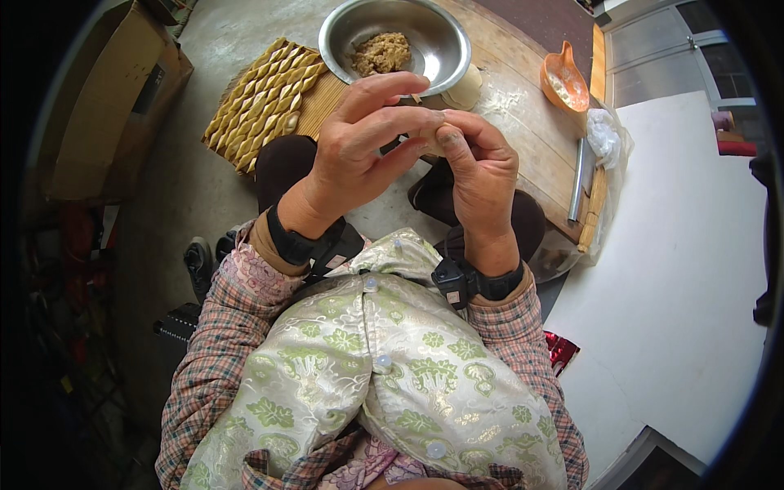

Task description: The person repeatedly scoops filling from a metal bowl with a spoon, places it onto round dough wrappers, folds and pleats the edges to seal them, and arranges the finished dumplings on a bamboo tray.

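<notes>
My left hand [373,131] and my right hand [481,156] meet in front of the bowl, holding a small piece of pale dough [432,146] between their fingertips. Fingers hide most of the dough, so its shape and any filling cannot be made out. My right thumb and forefinger pinch its edge. Beyond my hands, a stainless steel bowl [334,30] holds a lump of brown, minced filling [383,54]. Round dough wrappers [467,89] lie partly under the bowl's right side. To the left, rows of folded dumplings [263,98] cover much of a ribbed mat [318,119].
The wooden table [539,153] carries scattered flour [505,101] and an orange scoop [565,86] with flour in it. At its right edge are a metal-handled tool [576,179], a wooden rolling pin [591,211] and a plastic bag [603,138]. A cardboard box [101,104] stands left.
</notes>
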Motion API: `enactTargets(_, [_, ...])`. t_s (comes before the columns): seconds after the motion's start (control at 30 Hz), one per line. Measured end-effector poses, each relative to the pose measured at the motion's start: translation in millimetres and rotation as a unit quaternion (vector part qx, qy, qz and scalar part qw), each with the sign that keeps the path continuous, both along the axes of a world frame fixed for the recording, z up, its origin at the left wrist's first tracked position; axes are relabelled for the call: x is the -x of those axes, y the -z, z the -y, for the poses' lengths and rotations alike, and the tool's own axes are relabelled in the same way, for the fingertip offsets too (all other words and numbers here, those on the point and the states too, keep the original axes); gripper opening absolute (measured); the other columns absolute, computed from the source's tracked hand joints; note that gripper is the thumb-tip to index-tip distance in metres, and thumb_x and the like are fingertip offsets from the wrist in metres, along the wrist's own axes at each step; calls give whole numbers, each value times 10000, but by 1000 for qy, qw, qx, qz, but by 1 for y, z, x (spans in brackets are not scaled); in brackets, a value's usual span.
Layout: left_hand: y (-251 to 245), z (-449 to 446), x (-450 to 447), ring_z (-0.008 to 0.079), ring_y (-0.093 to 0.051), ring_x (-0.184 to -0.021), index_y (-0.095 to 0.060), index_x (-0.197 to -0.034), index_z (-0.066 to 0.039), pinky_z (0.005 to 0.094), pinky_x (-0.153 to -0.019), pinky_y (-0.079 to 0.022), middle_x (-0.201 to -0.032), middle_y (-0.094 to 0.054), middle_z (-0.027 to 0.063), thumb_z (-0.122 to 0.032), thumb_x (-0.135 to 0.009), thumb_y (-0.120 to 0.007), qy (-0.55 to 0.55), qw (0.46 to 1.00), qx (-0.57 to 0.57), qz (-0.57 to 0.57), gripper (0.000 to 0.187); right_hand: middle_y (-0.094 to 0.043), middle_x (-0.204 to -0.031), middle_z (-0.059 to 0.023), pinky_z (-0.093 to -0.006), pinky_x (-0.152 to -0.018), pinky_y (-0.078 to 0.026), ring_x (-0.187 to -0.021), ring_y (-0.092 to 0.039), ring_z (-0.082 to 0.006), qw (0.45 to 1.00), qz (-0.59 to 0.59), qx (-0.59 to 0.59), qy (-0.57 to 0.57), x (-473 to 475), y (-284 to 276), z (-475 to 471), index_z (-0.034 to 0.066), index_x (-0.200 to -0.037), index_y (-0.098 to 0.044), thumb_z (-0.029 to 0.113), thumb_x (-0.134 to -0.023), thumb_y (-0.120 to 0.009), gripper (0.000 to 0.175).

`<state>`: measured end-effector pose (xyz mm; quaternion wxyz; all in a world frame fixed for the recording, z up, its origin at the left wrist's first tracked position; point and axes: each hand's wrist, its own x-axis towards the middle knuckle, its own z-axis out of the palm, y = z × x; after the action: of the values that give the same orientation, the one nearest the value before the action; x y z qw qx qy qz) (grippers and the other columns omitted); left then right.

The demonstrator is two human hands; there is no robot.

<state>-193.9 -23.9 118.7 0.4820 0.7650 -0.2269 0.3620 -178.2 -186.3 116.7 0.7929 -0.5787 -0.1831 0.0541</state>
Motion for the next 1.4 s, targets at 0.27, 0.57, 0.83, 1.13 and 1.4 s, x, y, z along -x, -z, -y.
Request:
enactTargets(0.27, [8, 0, 1, 146, -630, -895, -650, -989, -18, 243, -771, -506, -1095, -599, 103, -21, -769, -687, 123, 968, 158, -153, 223, -615, -1000, -60, -206, -771, -492, -865, -593, -95, 998, 58, 20, 16, 2, -1, -2, -6, -987, -637, 31, -860, -646, 132])
enactTargets(0.57, [10, -4, -1, 91, -597, -905, -639, -949, 22, 223, -789, -486, -1063, -583, 68, -26, -837, -642, 234, 881, 288, -295, 122, -611, -971, -68, -221, -757, -492, -873, -588, -114, 987, 125, 86, 45, -1, 0, -2, 10, -956, -654, -9, -820, -670, 138])
enactTargets(0.83, [20, -4, -1, 100, -588, -879, -652, -911, 17, 217, -767, -482, -981, -620, 73, 2, -822, -648, 210, 907, 259, -258, 90, -630, -905, -46, -213, -741, -490, -831, -594, -104, 975, 167, 134, 54, -1, 3, -1, 17, -930, -670, 1, -815, -680, 116])
enactTargets(1.13, [14, 1, 2, 113, -598, -930, -619, -1117, 1, 232, -848, -466, -1020, -646, 56, -54, -890, -598, 258, 804, 450, -290, 234, -661, -948, -67, -232, -766, -513, -829, -623, -108, 995, -93, -41, 23, 1, 2, -2, -6, -991, -629, 68, -882, -630, 131])
enactTargets(1.4, [29, 5, 1, 119, -607, -952, -680, -1006, 4, 252, -883, -460, -1000, -680, 88, -84, -900, -595, 251, 835, 412, -267, 162, -665, -955, -70, -246, -787, -517, -860, -624, -112, 994, -83, -71, 5, 2, 5, -1, 4, -1012, -621, 94, -891, -624, 151])
